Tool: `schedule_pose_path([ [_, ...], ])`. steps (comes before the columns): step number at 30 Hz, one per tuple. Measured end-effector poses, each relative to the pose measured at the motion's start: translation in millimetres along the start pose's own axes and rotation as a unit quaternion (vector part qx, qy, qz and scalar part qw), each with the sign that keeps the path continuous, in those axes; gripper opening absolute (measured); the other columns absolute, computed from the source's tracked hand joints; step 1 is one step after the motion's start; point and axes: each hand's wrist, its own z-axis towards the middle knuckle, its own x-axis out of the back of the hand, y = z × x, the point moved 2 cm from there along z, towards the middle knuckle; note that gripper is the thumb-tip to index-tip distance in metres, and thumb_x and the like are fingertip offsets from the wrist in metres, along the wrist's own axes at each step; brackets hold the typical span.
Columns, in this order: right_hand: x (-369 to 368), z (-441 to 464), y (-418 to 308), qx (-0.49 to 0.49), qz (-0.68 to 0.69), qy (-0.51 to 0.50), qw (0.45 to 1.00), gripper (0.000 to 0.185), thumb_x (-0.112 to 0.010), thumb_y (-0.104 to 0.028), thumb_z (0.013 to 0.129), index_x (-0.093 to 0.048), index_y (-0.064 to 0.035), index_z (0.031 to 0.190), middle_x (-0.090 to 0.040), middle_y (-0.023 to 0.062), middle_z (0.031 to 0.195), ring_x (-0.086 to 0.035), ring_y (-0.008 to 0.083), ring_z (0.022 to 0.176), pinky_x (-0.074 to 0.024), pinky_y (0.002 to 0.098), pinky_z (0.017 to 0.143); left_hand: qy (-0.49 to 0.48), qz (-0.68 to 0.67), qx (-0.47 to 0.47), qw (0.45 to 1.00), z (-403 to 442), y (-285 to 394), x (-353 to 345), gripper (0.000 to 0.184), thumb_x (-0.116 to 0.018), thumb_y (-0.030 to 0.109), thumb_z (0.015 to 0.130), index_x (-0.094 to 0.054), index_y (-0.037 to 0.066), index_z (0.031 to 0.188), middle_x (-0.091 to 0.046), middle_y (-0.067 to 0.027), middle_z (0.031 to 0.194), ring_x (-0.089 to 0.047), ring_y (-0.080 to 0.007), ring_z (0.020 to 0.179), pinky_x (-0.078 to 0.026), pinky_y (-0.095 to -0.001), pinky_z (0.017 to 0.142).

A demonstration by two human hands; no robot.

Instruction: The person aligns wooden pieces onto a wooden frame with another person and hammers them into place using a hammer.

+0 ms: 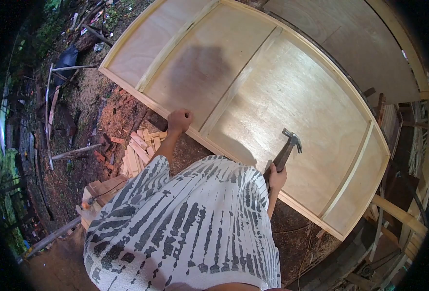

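Note:
A claw hammer (286,151) with a dark handle is gripped in my right hand (276,177), its metal head raised over the plywood panel (243,116). Closed into a fist, my left hand (179,121) rests at the near edge of the panel's wooden frame (205,140); whatever its fingers may hold is hidden. Thin battens cross the panel, one (241,82) near its middle and another (348,169) toward the right end. My head's shadow falls on the sheet.
Cut wood offcuts (139,150) lie heaped on the ground below my left arm, beside reddish wood chips (122,114). A second plywood sheet (355,48) stands beyond the panel. Timber beams (401,213) are at the right, and a stick frame (49,111) is at the left.

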Motion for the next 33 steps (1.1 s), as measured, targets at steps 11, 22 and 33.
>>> schedule_pose_path([
  [11, -1.7, 0.9, 2.2, 0.001, -0.004, -0.002, 1.0, 0.056, -0.074, -0.046, 0.082, -0.069, -0.0038, 0.118, -0.074, 0.0202, 0.11, -0.07, 0.0374, 0.105, -0.0525, 0.0448, 0.09, 0.002, 0.002, -0.005, 1.0, 0.0, -3.4, -2.0, 0.027, -0.065, 0.039, 0.086, -0.078, 0.016, 0.091, -0.075, -0.0112, 0.092, -0.07, -0.0364, 0.09, -0.054, -0.0495, 0.084],
  [22, 0.8, -0.1, -1.1, -0.014, 0.001, -0.015, 1.0, 0.056, -0.076, -0.046, 0.083, -0.07, -0.0034, 0.119, -0.075, 0.0191, 0.108, -0.071, 0.0355, 0.104, -0.0528, 0.0434, 0.09, 0.008, 0.005, -0.008, 1.0, -0.7, -1.8, -0.9, 0.027, -0.064, 0.039, 0.086, -0.078, 0.017, 0.091, -0.075, -0.0115, 0.091, -0.07, -0.0367, 0.089, -0.054, -0.0493, 0.083],
  [33, -0.4, 1.0, 1.5, -0.011, 0.0, -0.011, 1.0, 0.055, -0.075, -0.046, 0.083, -0.069, -0.0025, 0.117, -0.074, 0.0206, 0.107, -0.071, 0.0372, 0.103, -0.0529, 0.0442, 0.089, 0.007, 0.0, -0.012, 1.0, 0.2, -3.0, -2.1, 0.025, -0.064, 0.037, 0.086, -0.078, 0.016, 0.09, -0.074, -0.0113, 0.091, -0.069, -0.0367, 0.09, -0.053, -0.0495, 0.083],
])
